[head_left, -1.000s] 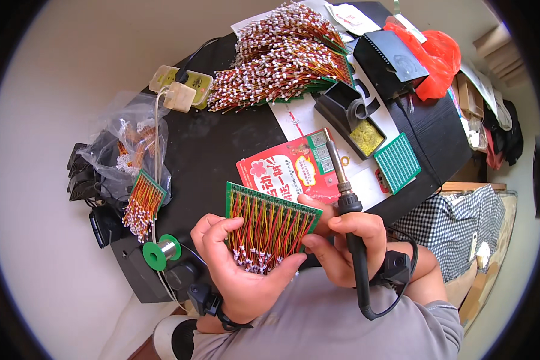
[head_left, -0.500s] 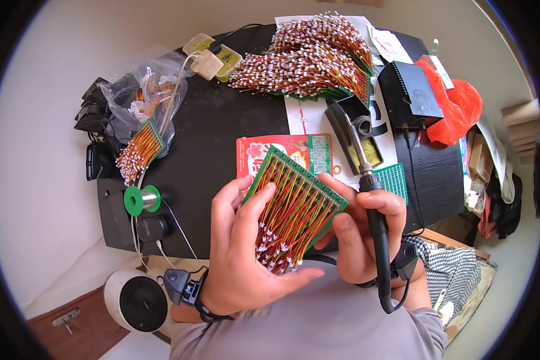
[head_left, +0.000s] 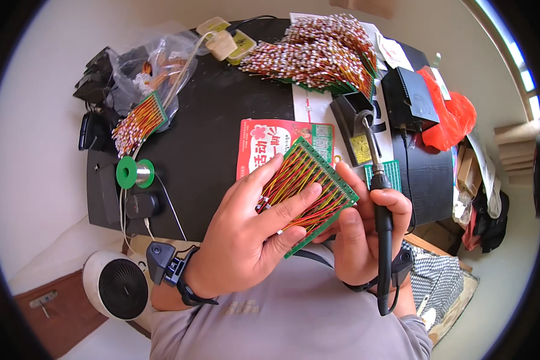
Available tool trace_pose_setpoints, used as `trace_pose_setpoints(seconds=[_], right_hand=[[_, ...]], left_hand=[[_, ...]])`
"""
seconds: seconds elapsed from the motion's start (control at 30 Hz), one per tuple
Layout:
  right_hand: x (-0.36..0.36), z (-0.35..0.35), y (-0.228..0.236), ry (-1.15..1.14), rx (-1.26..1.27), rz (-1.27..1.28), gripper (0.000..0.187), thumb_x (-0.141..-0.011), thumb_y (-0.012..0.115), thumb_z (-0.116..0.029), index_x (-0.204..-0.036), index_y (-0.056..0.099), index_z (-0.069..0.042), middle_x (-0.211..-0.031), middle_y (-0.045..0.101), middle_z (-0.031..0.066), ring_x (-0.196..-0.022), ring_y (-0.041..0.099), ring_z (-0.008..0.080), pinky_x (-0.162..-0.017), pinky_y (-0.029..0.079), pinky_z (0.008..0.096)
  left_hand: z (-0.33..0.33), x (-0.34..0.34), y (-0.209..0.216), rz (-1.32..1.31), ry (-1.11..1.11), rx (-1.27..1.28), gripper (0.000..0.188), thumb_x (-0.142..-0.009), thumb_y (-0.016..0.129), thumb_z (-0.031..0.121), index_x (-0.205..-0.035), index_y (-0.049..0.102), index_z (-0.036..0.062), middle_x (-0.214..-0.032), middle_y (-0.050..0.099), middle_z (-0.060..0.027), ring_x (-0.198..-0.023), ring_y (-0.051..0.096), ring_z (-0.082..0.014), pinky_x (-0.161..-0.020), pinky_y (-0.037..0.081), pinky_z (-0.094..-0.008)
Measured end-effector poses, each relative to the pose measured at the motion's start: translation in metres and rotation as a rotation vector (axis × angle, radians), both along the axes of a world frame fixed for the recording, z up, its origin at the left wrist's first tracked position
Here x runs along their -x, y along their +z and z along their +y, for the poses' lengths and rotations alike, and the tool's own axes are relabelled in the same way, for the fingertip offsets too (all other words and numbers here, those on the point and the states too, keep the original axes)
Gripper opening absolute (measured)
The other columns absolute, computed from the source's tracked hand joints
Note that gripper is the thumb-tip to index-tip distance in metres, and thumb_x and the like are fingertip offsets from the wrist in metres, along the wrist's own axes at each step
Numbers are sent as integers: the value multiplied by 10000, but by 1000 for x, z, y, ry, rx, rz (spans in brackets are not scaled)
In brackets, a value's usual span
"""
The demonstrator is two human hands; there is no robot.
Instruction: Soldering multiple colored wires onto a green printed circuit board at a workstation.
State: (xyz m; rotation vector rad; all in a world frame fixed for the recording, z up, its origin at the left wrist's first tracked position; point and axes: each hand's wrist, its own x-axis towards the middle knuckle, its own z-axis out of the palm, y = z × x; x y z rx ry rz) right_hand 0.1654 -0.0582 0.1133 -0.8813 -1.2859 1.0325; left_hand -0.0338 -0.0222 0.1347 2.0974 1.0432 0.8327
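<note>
A green circuit board (head_left: pixel 349 203) with rows of red, yellow and black wires is held tilted in front of my chest. My left hand (head_left: pixel 237 231) lies across the wires, fingers over their front and thumb near the lower edge; its palm hides most of the white connectors. In my right hand (head_left: pixel 357 246) is a soldering iron (head_left: pixel 383 240) with a black handle, its metal tip pointing up and away. Fingers of that same hand also touch the board's right edge, some of them hidden behind it.
Wired boards (head_left: pixel 318 54) are heaped at the back. A soldering stand (head_left: pixel 348 120), black box (head_left: pixel 409 99) and red bag (head_left: pixel 447 114) are at right. A solder spool (head_left: pixel 127 173), another wired board (head_left: pixel 139 123) and clear bag (head_left: pixel 162 66) are at left. A red card (head_left: pixel 255 150) lies beyond my hands.
My left hand has moved up and over the wires, covering connectors that showed before. The board has shifted slightly right; my right hand still holds the soldering iron. The whole view has shifted a little.
</note>
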Motion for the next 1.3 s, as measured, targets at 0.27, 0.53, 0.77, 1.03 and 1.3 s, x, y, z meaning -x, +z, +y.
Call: trace_pose_setpoints(seconds=[0.27, 0.53, 0.77, 1.03, 1.3], right_hand=[[13, -5, 11, 132, 25, -90, 384, -1017, 419, 14, -1291, 196, -137, -1472, 346, 415, -1086, 681, 384, -716, 659, 335], [20, -8, 12, 219, -41, -55, 417, -1043, 415, -74, -1395, 218, -179, -1520, 344, 341, -1311, 517, 451, -819, 647, 408], [25, -12, 16, 184, 1, -59, 411, -1023, 413, -28, -1284, 139, -189, -1548, 265, 361, -1229, 591, 432, -762, 657, 375], [20, -12, 14, 213, 21, -50, 443, -1014, 419, -16, -1293, 131, -205, -1554, 283, 344, -1228, 609, 385, -794, 645, 378], [5, -6, 17, 266, -106, -170, 484, -1004, 393, -8, -1422, 161, -84, -1525, 355, 350, -1429, 396, 411, -1158, 352, 492]], left_hand=[[-8, 26, 4, -40, 32, -43, 415, -953, 657, 291, -1330, 672, 118, -1397, 510, -302, -1192, 581, -419, -1040, 441, -453], [-10, 38, 1, -83, 38, -154, 408, -889, 712, 239, -1283, 709, 137, -1368, 552, -268, -1099, 624, -389, -970, 482, -444], [-10, 43, 5, -98, 41, -160, 422, -829, 757, 202, -1245, 728, 138, -1368, 562, -264, -1073, 641, -378, -939, 499, -450], [-9, 42, 11, -60, 24, -182, 439, -792, 778, 178, -1227, 734, 130, -1372, 559, -276, -1063, 643, -390, -929, 505, -457], [-12, 31, 15, 99, 63, -484, 441, -747, 802, 180, -1185, 749, 170, -1370, 572, -247, -1109, 621, -437, -858, 539, -461]])
